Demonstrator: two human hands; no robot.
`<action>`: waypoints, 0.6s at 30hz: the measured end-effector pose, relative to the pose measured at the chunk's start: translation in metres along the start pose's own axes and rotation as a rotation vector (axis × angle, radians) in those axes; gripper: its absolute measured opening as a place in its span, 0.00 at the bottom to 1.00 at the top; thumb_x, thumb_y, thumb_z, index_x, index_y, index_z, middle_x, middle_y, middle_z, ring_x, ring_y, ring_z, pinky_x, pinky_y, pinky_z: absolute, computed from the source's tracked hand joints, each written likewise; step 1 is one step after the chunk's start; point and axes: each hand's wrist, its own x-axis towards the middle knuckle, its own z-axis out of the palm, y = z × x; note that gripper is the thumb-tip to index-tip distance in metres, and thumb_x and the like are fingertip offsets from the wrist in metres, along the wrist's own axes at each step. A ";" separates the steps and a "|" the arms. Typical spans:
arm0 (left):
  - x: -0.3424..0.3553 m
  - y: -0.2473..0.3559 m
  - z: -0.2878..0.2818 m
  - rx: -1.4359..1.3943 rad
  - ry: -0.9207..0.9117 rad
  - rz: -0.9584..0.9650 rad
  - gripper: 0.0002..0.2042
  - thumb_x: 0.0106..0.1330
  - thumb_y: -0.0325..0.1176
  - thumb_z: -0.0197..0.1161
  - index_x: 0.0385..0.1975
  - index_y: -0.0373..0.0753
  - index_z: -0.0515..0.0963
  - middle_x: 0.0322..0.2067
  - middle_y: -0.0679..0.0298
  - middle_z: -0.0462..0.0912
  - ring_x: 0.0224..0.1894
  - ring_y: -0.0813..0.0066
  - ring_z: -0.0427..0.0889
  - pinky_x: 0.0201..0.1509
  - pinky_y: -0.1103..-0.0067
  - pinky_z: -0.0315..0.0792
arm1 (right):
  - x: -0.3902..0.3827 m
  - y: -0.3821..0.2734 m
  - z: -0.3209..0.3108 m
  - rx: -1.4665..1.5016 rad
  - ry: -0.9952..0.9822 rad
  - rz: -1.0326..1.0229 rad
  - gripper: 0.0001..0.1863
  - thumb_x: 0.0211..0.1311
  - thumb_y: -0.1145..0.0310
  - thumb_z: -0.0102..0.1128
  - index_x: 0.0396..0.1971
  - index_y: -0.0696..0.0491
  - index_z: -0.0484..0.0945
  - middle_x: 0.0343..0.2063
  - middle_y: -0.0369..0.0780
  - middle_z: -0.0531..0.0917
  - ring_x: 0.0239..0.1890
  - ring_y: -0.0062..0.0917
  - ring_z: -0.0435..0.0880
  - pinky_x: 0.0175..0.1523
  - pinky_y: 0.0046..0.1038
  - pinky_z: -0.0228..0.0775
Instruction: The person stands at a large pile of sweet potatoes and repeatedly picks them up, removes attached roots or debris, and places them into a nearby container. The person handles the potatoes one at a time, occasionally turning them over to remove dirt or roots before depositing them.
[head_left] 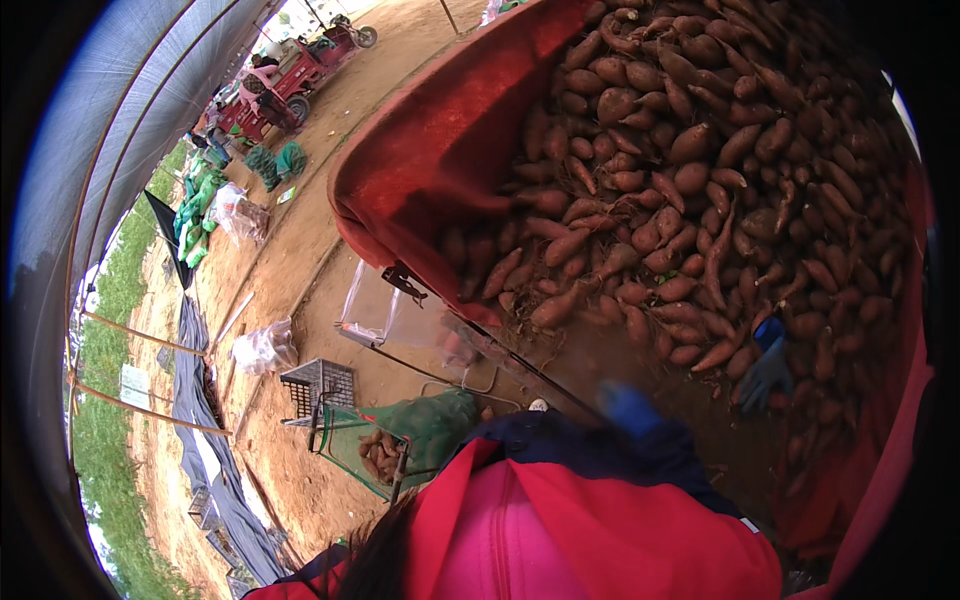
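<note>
A large heap of reddish-brown sweet potatoes [690,180] fills the upper right, with thin roots and soil among them. My right hand [630,408], in a blue glove and dark blue sleeve, is just in front of the heap's lower edge. It is smeared by motion, so its fingers and anything in them cannot be made out. My left hand does not show. A grey-blue glove [768,378] with a bright blue cuff rests on the sweet potatoes farther right, with no arm visible in it. Lower left, a green mesh bag [435,425] on a metal frame contains several sweet potatoes.
A red tarp [420,150] edges the heap, with a dark bar [530,370] below it. A dark plastic crate [320,385] and a clear plastic bag [265,347] lie on the dirt at left. Farther off are a red three-wheeled cart [300,80], people and green sacks.
</note>
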 end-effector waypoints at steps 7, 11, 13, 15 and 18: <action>-0.004 -0.002 0.001 0.008 -0.002 -0.006 0.10 0.60 0.36 0.71 0.33 0.37 0.83 0.22 0.65 0.82 0.28 0.79 0.80 0.35 0.78 0.74 | -0.024 -0.003 -0.013 0.054 -0.030 0.000 0.24 0.63 0.54 0.58 0.53 0.54 0.77 0.48 0.51 0.82 0.52 0.46 0.81 0.58 0.38 0.72; -0.004 -0.002 0.001 0.031 -0.011 -0.002 0.10 0.60 0.36 0.71 0.33 0.37 0.83 0.22 0.65 0.82 0.28 0.79 0.80 0.35 0.78 0.74 | -0.028 -0.004 -0.021 0.051 -0.016 0.041 0.24 0.62 0.55 0.58 0.52 0.56 0.78 0.48 0.52 0.82 0.52 0.45 0.81 0.57 0.38 0.73; -0.004 -0.003 0.002 0.031 -0.009 -0.003 0.10 0.60 0.36 0.71 0.33 0.36 0.83 0.22 0.65 0.82 0.28 0.79 0.80 0.35 0.78 0.74 | -0.028 -0.001 -0.021 0.037 0.010 0.027 0.23 0.62 0.56 0.59 0.52 0.56 0.78 0.48 0.53 0.82 0.51 0.46 0.81 0.56 0.38 0.73; -0.005 -0.004 0.003 0.035 -0.008 -0.002 0.10 0.60 0.36 0.71 0.33 0.36 0.83 0.22 0.65 0.82 0.28 0.79 0.80 0.35 0.78 0.74 | -0.027 0.004 -0.020 0.078 0.059 0.008 0.24 0.62 0.56 0.59 0.52 0.56 0.78 0.48 0.53 0.82 0.51 0.46 0.81 0.56 0.38 0.73; -0.006 -0.006 0.004 0.034 -0.011 -0.005 0.10 0.60 0.36 0.71 0.33 0.36 0.83 0.22 0.65 0.82 0.28 0.79 0.80 0.35 0.78 0.74 | -0.028 0.011 -0.019 -0.026 0.032 -0.021 0.25 0.62 0.56 0.59 0.53 0.57 0.77 0.48 0.53 0.82 0.51 0.46 0.81 0.56 0.38 0.73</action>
